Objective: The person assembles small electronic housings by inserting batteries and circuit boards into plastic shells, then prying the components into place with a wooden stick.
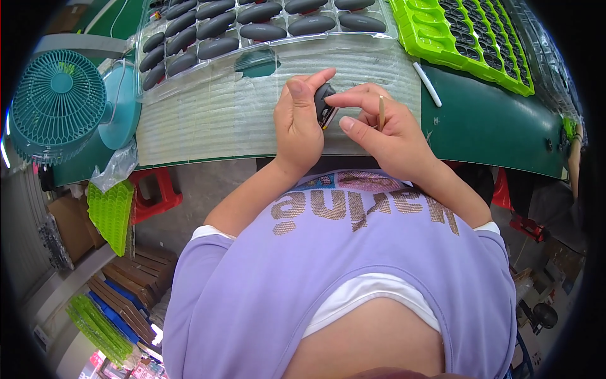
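Note:
My left hand (299, 120) is closed around a small dark grey casing (326, 104), held upright over the mat. Its lower edge shows some yellow, and the inner parts are too small to make out. The index fingertip of my right hand (394, 129) touches the casing's right side, with the thumb apart below it. Tucked among the curled fingers of that hand is a thin tan stick-like tool (381, 114), pointing up. Beyond both hands, a clear plastic tray (265, 45) holds rows of dark grey oval casings (312, 25).
A pale foam mat (202, 126) covers part of the green table (492, 129). A white marker pen (428, 84) lies right of the mat. At the far right stands a bright green tray (435, 44) with small black parts. A teal fan (63, 101) occupies the left.

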Tool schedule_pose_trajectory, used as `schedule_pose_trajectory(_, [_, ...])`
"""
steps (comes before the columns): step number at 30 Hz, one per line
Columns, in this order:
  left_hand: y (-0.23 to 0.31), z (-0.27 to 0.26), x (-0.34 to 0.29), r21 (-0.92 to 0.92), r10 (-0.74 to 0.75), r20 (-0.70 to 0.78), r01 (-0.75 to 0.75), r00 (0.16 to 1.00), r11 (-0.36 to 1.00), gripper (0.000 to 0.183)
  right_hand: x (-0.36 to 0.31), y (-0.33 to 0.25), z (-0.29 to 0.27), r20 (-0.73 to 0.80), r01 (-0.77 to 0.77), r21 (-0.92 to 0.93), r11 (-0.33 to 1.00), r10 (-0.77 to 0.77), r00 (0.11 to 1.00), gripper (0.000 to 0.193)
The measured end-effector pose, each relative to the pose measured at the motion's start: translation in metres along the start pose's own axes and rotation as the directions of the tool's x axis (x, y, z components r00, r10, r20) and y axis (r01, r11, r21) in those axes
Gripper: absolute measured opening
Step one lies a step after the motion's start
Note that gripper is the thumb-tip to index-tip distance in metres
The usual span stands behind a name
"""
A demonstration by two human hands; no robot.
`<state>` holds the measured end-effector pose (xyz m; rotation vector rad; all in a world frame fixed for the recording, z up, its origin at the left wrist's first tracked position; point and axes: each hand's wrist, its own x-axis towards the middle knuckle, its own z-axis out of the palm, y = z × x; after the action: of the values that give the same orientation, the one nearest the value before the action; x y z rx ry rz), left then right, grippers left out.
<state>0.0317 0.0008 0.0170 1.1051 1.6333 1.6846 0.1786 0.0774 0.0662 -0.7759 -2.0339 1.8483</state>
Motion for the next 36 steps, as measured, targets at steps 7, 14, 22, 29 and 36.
schedule_pose_trajectory(7, [-0.002,-0.006,0.005,-0.045,0.007,0.025,-0.006,1.0,0.999,0.049,0.002,0.003,-0.002,-0.027,-0.057,0.065,0.996,0.059,0.998,0.034])
schedule_pose_trajectory(14, [0.021,-0.008,0.012,-0.68,-0.516,0.531,0.701,0.672,0.213,0.031,0.013,0.002,0.004,-0.084,0.008,0.232,0.973,0.012,0.996,0.028])
schedule_pose_trajectory(22, [0.016,0.005,0.002,-0.509,-0.418,0.108,0.412,0.902,0.756,0.042,0.014,0.0,0.001,-0.067,0.03,0.285,0.958,-0.011,0.998,0.028])
schedule_pose_trajectory(29, [0.029,-0.013,0.008,-0.527,-0.346,0.296,0.454,0.89,0.718,0.023,0.016,-0.014,-0.017,-0.162,0.018,-0.165,0.986,-0.045,0.986,0.032])
schedule_pose_trajectory(36, [0.028,-0.027,0.011,-0.58,-0.253,0.425,0.476,0.869,0.661,0.025,0.016,-0.009,-0.036,0.051,-0.137,0.459,0.878,0.128,0.99,0.034])
